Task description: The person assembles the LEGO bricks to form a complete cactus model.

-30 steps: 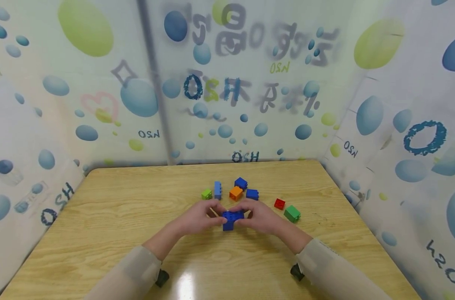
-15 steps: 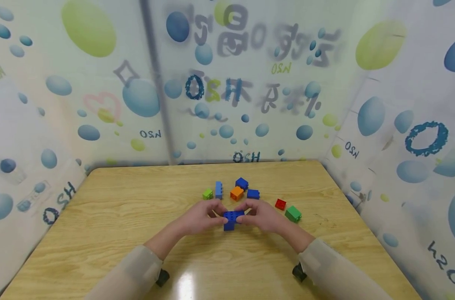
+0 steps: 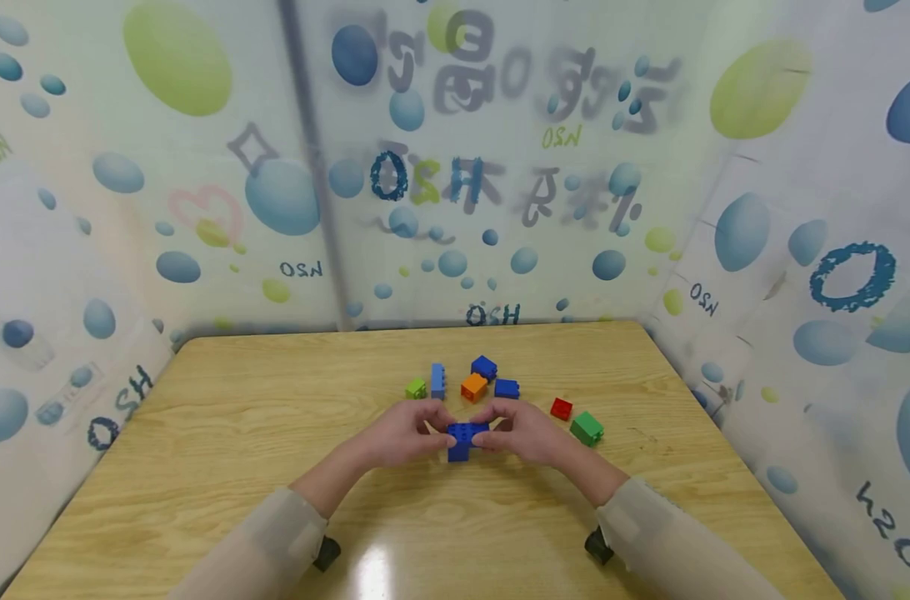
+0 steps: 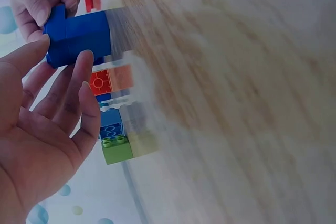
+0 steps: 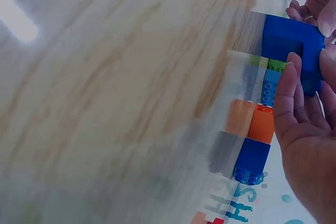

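Note:
Two joined blue toy bricks (image 3: 458, 452) are held between my hands above the front middle of the table, one brick jutting out to the right over the other. My left hand (image 3: 406, 435) pinches their left side with thumb and fingers; the left wrist view shows the blue bricks (image 4: 84, 38) at its fingertips. The right hand (image 3: 522, 432) grips the jutting right end, thumb in front and fingers behind. From the right wrist view, the blue bricks (image 5: 283, 38) sit between both sets of fingertips. Fingers partly hide the bricks' back.
Behind the hands lie a lime brick (image 3: 415, 389), a light blue brick (image 3: 437, 381), an orange brick (image 3: 473, 387) and two dark blue bricks (image 3: 507, 389). A red brick (image 3: 562, 408) and a green brick (image 3: 587, 428) lie to the right on the wooden table (image 3: 275, 383). Printed curtains surround it.
The right thumb has shifted slightly up along the blue bricks since a second ago. Otherwise both hands keep their hold, and the view has shifted a little.

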Available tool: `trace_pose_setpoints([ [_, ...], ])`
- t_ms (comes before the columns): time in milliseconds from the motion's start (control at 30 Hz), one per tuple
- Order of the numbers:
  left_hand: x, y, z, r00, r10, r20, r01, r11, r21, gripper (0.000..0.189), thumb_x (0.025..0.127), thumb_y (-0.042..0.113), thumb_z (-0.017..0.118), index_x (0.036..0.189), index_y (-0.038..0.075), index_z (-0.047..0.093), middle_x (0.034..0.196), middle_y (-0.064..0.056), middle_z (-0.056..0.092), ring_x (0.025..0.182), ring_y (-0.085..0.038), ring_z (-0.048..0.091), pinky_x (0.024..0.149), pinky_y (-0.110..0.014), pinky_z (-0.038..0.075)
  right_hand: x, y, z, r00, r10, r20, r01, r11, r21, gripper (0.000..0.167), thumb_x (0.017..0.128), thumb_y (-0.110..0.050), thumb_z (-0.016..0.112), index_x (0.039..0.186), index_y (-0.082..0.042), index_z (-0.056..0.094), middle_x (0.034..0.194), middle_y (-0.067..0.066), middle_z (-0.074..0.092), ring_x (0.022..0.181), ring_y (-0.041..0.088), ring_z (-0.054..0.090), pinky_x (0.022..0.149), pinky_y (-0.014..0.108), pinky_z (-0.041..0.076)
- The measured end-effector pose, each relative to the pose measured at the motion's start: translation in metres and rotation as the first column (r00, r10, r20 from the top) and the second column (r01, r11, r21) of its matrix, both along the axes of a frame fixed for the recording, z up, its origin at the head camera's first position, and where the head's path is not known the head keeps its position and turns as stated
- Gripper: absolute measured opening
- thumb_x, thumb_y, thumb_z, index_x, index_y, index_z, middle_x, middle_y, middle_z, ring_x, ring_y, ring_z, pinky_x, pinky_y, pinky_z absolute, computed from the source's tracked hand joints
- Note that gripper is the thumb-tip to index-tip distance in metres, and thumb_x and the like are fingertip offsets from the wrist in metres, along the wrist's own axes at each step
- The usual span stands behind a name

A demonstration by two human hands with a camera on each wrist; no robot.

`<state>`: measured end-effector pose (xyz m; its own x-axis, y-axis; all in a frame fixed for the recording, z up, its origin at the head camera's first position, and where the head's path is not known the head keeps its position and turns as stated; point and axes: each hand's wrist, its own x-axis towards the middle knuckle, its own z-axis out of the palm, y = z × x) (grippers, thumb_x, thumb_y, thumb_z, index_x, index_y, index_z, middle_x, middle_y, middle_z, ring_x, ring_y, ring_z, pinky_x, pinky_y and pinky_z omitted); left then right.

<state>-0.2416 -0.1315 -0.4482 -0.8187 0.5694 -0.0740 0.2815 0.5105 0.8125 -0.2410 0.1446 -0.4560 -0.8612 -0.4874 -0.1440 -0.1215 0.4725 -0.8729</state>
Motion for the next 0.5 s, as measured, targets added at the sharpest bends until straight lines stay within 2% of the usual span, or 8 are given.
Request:
trace_pose_setpoints([
  [500, 0.0003, 0.0026, 0.0024, 1.000, 0.018, -0.001, -0.018, 0.999, -0.029, 0.020, 0.103, 0.026, 0.080, 0.119, 0.015, 0.075, 0.112, 0.000, 0.078, 0.091, -0.017, 0.068, 0.083, -0.032, 0.061, 0.0000, -0.0004, -0.0031, 1.000, -0.012, -0.002, 0.012, 1.000, -0.011, 0.027, 0.102, -0.031, 0.081, 0.123, -0.016, 0.075, 0.120, 0.001, 0.075, 0.095, 0.018, 0.077, 0.087, 0.035, 0.066],
])
